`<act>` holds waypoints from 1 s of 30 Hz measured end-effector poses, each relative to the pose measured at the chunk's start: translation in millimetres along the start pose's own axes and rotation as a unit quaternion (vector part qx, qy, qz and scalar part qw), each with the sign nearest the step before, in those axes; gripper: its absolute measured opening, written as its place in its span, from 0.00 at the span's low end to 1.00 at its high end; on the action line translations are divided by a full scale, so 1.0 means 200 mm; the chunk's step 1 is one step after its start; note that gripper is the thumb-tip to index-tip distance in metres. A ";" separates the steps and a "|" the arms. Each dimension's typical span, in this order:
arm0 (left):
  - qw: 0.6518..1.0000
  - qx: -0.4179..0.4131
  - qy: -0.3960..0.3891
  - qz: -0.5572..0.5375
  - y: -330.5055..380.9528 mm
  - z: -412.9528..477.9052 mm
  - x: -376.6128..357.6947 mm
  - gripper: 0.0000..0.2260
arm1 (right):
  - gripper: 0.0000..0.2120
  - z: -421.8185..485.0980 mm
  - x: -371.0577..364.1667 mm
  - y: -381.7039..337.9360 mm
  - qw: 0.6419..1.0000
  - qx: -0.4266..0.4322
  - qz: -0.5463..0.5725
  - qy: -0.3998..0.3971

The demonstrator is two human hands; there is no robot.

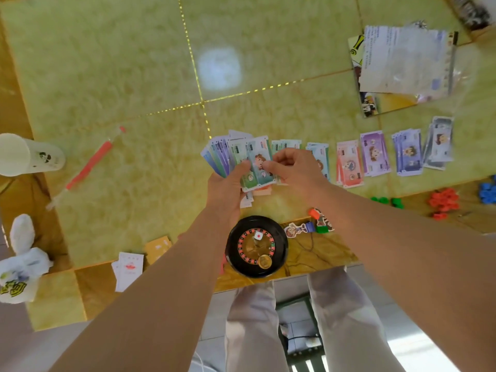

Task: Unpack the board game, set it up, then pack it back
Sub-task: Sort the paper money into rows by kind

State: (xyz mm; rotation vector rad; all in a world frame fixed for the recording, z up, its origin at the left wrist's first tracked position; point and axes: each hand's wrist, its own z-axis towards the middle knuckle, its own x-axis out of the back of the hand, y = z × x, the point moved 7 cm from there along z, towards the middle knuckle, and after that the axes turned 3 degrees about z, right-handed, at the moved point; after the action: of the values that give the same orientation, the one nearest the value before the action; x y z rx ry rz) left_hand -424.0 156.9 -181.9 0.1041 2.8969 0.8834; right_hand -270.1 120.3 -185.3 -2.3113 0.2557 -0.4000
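Observation:
My left hand [228, 183] grips a fanned stack of play-money notes [230, 154] above the table. My right hand [292, 165] pinches the top green note [259, 162] of that fan by its right edge. Sorted piles of notes lie in a row to the right: pale blue [320, 154], pink [349, 163], purple [375, 154], blue [408, 154] and grey [440, 142]. A black roulette wheel [256, 247] with a white die on it sits near the table's front edge, below my hands.
A folded game board with a bagged rule sheet [402, 63] lies at the back right. Character standees [311, 224], green [386, 201], red [444, 201] and blue [487, 193] pieces are at the right. Cards [128, 269], a red-and-clear strip [88, 167] and a white cup [26, 155] are at the left.

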 end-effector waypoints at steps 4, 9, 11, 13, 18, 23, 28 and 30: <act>1.000 0.011 0.007 0.017 -0.04 0.01 -0.10 0.08 | 0.10 0.01 0.23 0.07 0.998 -0.024 -0.021 0.061; 0.999 0.030 0.009 0.029 -0.10 0.02 -0.22 0.11 | 0.08 0.00 0.43 0.19 0.989 -0.054 -0.068 0.121; 0.998 0.035 0.017 0.051 -0.13 0.03 -0.24 0.16 | 0.09 0.00 0.47 0.22 0.984 -0.062 -0.087 0.143; 0.997 0.037 0.026 0.058 -0.15 0.04 -0.25 0.17 | 0.10 0.01 0.50 0.24 0.979 -0.063 -0.105 0.165; 0.996 0.045 0.043 0.070 -0.18 0.07 -0.27 0.20 | 0.14 0.03 0.51 0.23 0.972 -0.053 -0.143 0.180; 0.996 0.040 0.048 0.065 -0.18 0.07 -0.28 0.21 | 0.11 0.03 0.48 0.19 0.985 -0.003 -0.086 0.151; 0.996 0.034 0.044 0.069 -0.15 0.04 -0.33 0.13 | 0.12 0.00 0.39 0.15 1.000 -0.020 0.022 0.002; 0.997 0.030 0.026 0.063 -0.12 0.02 -0.36 0.10 | 0.11 -0.01 0.36 0.14 0.999 -0.031 0.021 -0.036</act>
State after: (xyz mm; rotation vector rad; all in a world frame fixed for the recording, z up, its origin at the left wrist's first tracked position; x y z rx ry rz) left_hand -353.6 131.6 -193.3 0.2759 2.9942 0.8311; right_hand -205.7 79.2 -189.6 -2.3727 0.2839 -0.2899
